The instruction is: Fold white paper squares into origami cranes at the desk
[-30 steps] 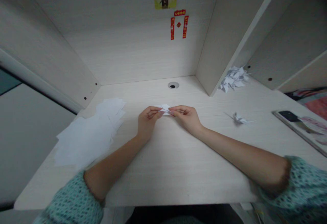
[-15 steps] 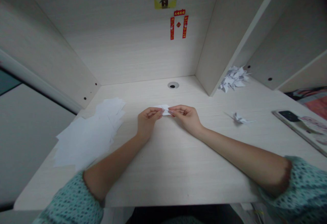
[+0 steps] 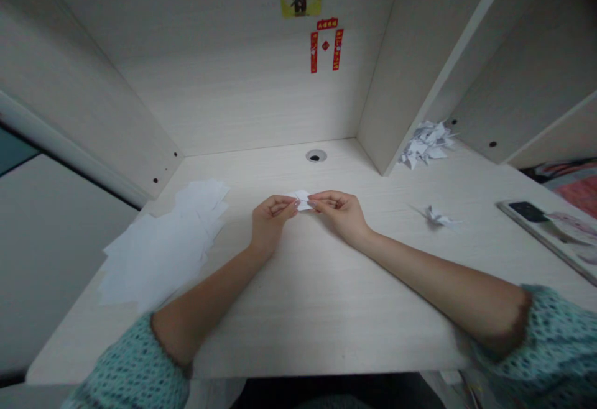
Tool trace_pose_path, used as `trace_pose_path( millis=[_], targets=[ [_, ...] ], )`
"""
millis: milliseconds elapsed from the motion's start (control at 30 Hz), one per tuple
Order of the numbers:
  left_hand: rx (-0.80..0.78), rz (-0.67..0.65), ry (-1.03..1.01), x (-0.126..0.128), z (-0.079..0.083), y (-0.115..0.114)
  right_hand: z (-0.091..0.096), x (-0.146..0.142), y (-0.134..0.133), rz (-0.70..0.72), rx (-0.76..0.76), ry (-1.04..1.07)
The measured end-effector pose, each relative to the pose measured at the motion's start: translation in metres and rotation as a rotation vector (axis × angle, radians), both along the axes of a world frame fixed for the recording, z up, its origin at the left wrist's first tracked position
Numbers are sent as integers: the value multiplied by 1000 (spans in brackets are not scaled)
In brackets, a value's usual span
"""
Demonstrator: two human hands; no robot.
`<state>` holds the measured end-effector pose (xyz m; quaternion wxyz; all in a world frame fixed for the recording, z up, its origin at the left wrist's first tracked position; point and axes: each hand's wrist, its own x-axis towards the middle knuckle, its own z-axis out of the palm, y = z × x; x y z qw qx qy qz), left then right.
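White paper [image 3: 301, 199], pinched by left hand [image 3: 269, 219] and right hand [image 3: 339, 213], well inside desk [image 3: 317, 284] edges

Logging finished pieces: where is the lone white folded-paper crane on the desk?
In the head view, the white folded-paper crane lies on the pale wooden desk on the right, between the right hand and the black phone.

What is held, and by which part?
A small folded white paper, pinched at its left end by the left hand, its right end by the right hand.
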<state>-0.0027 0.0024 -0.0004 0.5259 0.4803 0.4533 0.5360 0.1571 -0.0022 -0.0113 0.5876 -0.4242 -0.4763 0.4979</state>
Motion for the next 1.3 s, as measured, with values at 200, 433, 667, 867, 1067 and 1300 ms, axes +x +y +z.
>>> trace_pose_path(
  millis=[200, 433, 667, 867, 1067, 1300],
  targets=[
    [33, 0, -28, -1, -4, 2, -1, 2, 0, 11, 33, -48],
    [108, -34, 55, 1, -3, -3, -3, -3, -1, 71, 78, -28],
    [172, -10, 114, 2, -1, -5, -2, -3, -2, 10, 82, -111],
    [129, -44, 143, 2, 1, -5, -4, -1, 0, -27, 81, -147],
    [142, -84, 70, 1, -3, -1, -5, -1, 2, -1, 68, -150],
    [115, -89, 54, 1, -1, -2, -2, -1, 2, 17, 37, -156]
  ],
)
